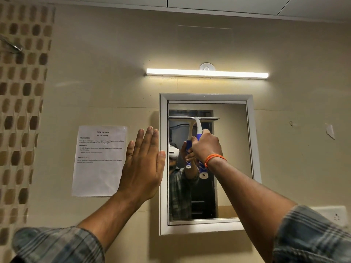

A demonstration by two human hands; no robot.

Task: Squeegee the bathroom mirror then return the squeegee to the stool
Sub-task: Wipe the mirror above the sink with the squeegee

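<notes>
The right hand (206, 147) has its grip clamped on the squeegee (197, 128) handle, blade just above it against the mirror (231, 149) glass. The left hand (144, 164) is spread flat, holding nothing, beside the mirror's frame.

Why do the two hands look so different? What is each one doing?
The left hand is open and flat, fingers spread, beside the mirror frame, holding nothing. The right hand is curled shut around the squeegee handle, in front of the glass. Both reach upward from checked sleeves.
</notes>
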